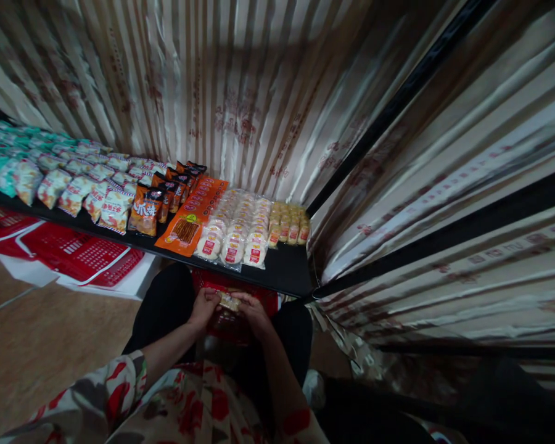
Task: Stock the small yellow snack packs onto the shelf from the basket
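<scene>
Between my knees, just below the shelf's front edge, a small yellowish wrapped snack (230,301) is pinched at both ends. My left hand (205,306) closes on its left end and my right hand (253,310) on its right end. Similar yellowish packs (289,225) stand in rows at the right end of the black shelf (277,274). Beside them are rows of clear-wrapped white round crackers (232,243) with red labels. The print on the held snack is too small to read.
Further left on the shelf lie a flat orange packet (185,231), orange-and-black snack bags (145,209), white bags (115,206) and green bags (0,163). Red baskets (92,256) sit below. Striped curtain (240,92) hangs behind, with a black pole (379,132) at the right.
</scene>
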### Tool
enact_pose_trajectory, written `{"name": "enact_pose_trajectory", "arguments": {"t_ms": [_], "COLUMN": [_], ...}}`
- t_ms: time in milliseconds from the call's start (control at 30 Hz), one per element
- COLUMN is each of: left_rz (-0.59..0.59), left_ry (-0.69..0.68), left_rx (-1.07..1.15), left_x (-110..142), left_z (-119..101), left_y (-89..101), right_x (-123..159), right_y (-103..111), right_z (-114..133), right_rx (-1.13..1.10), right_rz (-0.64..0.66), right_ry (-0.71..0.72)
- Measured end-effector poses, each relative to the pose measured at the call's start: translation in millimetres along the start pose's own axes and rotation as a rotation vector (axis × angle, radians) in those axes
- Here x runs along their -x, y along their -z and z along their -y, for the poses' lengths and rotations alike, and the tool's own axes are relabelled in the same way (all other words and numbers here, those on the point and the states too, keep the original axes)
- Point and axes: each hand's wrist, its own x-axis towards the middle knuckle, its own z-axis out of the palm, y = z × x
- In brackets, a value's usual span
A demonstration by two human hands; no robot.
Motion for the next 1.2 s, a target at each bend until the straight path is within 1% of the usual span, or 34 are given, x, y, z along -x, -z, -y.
{"name": "enact_pose_trajectory", "arguments": {"t_ms": [67,167,300,433,600,733,833,967,1067,1200], "left_rz": [0.047,0.102,0.114,0.118,0.170,0.224,0.258,0.308,0.320,0.332], "left_ry": [-0.031,-0.094,-0.151,-0.177,-0.148,-0.132,-0.121,-0.087,-0.057,-0.055], "left_rx": [-0.011,-0.054,-0.164,-0.213,-0.213,-0.150,-0.102,-0.098,-0.125,-0.106], "left_x": [6,14,21,23,25,29,32,33,32,32], "left_z": [-5,-11,-13,-10,-8,-13,-16,-14,-11,-12], "left_y": [0.3,0.7,-0.5,-3.6,-6.4,-7.8,-9.4,-12.1,-13.9,-15.2], "right_x": [1,2,8,13,15,17,21,22,19,17], "right_y": [4,8,9,11,20,25,26,28,28,27], "right_z": [3,7,16,28,36,43,51,59,61,63], "right_rx": [0.050,0.120,0.124,0.112,0.093,0.049,0.007,-0.008,-0.008,-0.024], "right_rz": [0.022,0.023,0.021,0.020,0.066,0.049,0.070,0.061,0.050,0.041], "right_ry": [0.015,0.023,0.010,0.009,-0.006,-0.001,0.011,-0.018,-0.039,-0.048]}}
